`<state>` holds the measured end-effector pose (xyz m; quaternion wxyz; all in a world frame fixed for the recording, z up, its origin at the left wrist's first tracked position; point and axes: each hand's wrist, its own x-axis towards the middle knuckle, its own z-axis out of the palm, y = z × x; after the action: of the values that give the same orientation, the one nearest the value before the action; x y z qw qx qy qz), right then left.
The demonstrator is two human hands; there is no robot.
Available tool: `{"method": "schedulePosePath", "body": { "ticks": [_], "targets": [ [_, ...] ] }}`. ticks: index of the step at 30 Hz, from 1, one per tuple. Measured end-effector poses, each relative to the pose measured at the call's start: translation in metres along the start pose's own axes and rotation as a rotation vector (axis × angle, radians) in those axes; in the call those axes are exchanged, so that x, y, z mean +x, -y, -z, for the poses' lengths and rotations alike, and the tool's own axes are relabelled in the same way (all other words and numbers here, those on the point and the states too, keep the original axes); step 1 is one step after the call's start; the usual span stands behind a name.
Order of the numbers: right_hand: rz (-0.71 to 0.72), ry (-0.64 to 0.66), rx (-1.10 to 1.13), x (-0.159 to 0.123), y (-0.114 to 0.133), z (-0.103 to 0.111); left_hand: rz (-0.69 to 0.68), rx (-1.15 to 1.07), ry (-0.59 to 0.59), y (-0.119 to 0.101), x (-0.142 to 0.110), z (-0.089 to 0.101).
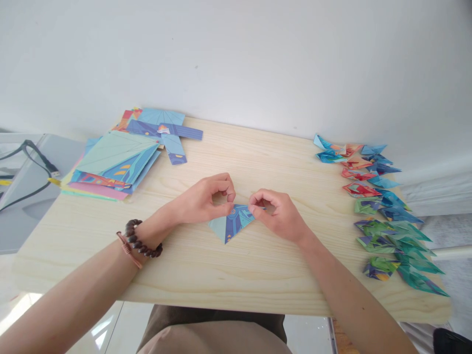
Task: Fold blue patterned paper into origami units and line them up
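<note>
A folded sheet of origami paper (pixel 236 222), patterned in blue and pale green, is held low over the middle of the wooden table (pixel 258 275). It forms a triangle with its point toward me. My left hand (pixel 206 199) pinches the upper edge near the paper's middle, thumb and index finger together. At the right corner my right hand (pixel 278 211) pinches the paper in the same way. Both hands cover parts of the upper edge. A beaded bracelet (pixel 138 241) and a copper-coloured band circle my left wrist.
Printed paper sheets (pixel 114 157) lie stacked at the table's left, with cut strips (pixel 173 142) behind them. Several folded paper figures (pixel 368 191) stand in rows along the right side. A black cable (pixel 37 157) rests on a grey surface left of the table. A white wall borders the back.
</note>
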<state>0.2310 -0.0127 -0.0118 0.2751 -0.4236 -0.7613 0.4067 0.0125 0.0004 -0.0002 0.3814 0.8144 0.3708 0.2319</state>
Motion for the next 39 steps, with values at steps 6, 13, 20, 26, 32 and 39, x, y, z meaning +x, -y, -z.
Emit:
{"method": "schedulePosePath", "body": {
  "ticks": [6, 13, 20, 26, 32, 39],
  "targets": [
    [0.02, -0.05, -0.064, 0.002, -0.003, -0.005, -0.038, 0.074, 0.009, 0.002, 0.001, -0.003],
    [-0.031, -0.126, -0.062, 0.001, -0.005, -0.009, -0.082, 0.261, 0.033, 0.008, 0.001, 0.002],
    [-0.023, -0.08, -0.034, 0.0, -0.004, -0.005, -0.1, 0.274, 0.066, 0.007, 0.0, 0.003],
    [0.292, -0.142, -0.42, -0.01, 0.003, -0.009, 0.033, 0.431, -0.172, 0.016, -0.001, 0.0],
    [0.372, -0.019, -0.543, -0.011, 0.009, -0.023, 0.114, 0.485, -0.222, 0.015, -0.002, -0.002],
    [0.364, -0.082, -0.587, -0.01, 0.006, -0.022, 0.077, 0.528, -0.228, 0.016, -0.004, -0.001]
  ]
}}
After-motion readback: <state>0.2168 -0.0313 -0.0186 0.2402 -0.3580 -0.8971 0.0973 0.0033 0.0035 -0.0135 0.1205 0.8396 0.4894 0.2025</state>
